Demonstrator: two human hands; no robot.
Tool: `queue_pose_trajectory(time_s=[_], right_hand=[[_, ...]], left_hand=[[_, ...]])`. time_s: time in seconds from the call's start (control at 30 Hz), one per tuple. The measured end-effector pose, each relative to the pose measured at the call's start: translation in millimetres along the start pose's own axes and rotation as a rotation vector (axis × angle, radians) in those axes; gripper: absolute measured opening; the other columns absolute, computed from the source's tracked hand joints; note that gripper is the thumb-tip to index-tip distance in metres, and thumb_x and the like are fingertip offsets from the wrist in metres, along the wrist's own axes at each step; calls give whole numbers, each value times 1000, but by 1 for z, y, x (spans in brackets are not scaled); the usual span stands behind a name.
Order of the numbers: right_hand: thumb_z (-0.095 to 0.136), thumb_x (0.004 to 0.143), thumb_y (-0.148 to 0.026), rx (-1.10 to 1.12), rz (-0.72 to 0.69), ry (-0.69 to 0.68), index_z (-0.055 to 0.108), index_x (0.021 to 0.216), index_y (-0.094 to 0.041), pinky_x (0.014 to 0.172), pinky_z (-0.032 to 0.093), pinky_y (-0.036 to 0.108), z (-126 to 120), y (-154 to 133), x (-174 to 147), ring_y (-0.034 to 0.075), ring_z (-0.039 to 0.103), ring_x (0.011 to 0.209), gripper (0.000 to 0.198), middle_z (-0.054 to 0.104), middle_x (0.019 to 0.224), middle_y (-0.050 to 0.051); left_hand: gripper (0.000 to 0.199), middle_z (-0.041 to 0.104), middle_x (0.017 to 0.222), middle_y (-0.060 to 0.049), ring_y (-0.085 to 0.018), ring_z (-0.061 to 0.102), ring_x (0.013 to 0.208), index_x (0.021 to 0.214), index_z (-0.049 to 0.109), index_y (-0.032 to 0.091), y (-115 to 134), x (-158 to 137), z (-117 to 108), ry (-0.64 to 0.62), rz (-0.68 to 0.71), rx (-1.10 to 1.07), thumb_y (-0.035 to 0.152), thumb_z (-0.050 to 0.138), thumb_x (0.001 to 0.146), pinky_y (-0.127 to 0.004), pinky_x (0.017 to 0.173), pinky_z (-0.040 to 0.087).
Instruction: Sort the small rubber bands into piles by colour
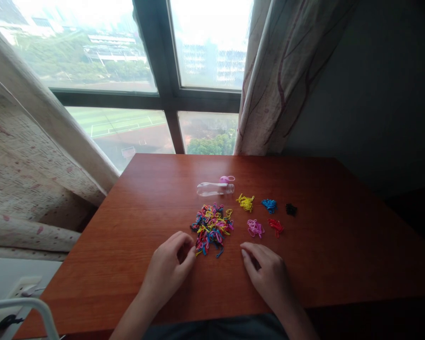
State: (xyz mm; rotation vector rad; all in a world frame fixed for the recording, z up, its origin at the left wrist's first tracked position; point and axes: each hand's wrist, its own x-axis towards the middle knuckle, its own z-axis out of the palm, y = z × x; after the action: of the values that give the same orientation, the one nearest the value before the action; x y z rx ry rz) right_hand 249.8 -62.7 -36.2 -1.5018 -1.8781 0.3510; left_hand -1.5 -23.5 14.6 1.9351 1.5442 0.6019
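The pile of bands (213,225) lay ahead, between the left hand (170,260), nearer and curled at its near-left edge, and the right hand (268,267), loosely bent, apart. Whether either pinched something, I could not tell.

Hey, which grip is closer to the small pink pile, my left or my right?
Right. The right grip sits just nearer you than the pink pile; the left grip is farther off, to its left, beside the mixed-colour pile.
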Motion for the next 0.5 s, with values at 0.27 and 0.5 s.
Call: queue_pose_trajectory(time_s=[0.27, 0.5], right_hand=[[48, 95, -18, -17, -4, 7, 67, 97, -21, 75, 52, 29, -1, -3, 2, 19, 69, 80, 19, 73, 91, 4], [49, 94, -18, 0, 0, -1, 67, 97, -21, 77, 52, 29, 0, 0, 1, 19, 69, 81, 18, 73, 92, 4]], left_hand=[[15, 60, 74, 0, -14, 53, 64, 79, 58, 19, 4, 3, 11, -52, 11, -167, 28, 52, 89, -24, 60, 40], [11, 61, 78, -2, -15, 55, 66, 81, 58, 20, 6, 2, 18, -29, 39, -43, 25, 52, 87, -25, 62, 41]])
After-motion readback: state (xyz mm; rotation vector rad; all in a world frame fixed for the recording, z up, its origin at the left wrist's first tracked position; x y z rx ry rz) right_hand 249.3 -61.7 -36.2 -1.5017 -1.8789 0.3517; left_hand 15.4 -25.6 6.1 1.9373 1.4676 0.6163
